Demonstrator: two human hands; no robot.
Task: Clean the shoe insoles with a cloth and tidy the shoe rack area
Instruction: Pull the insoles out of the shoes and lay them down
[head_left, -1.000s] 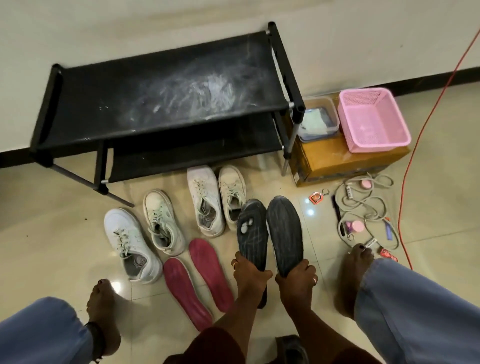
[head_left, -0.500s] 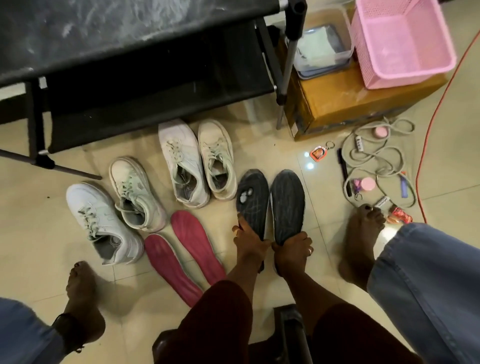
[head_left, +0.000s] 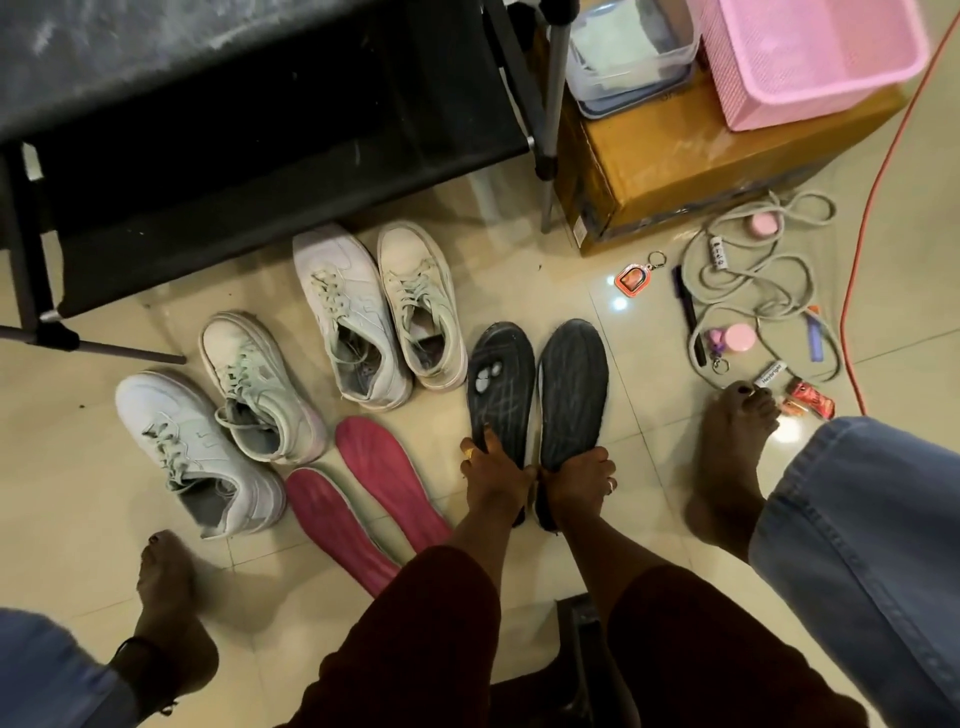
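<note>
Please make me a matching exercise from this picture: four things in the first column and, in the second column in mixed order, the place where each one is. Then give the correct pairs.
Things
1. black insoles
2. pink insoles
3. pink basket
4. key ring

Places
A. on top of the cardboard box
B. lying free on the floor, next to the white sneakers
C. on the floor in front of the box, beside the black pen
D. gripped at the heel end, one in the left hand, one in the right hand

Pairs: 1-D, 2-B, 3-A, 4-C
</note>
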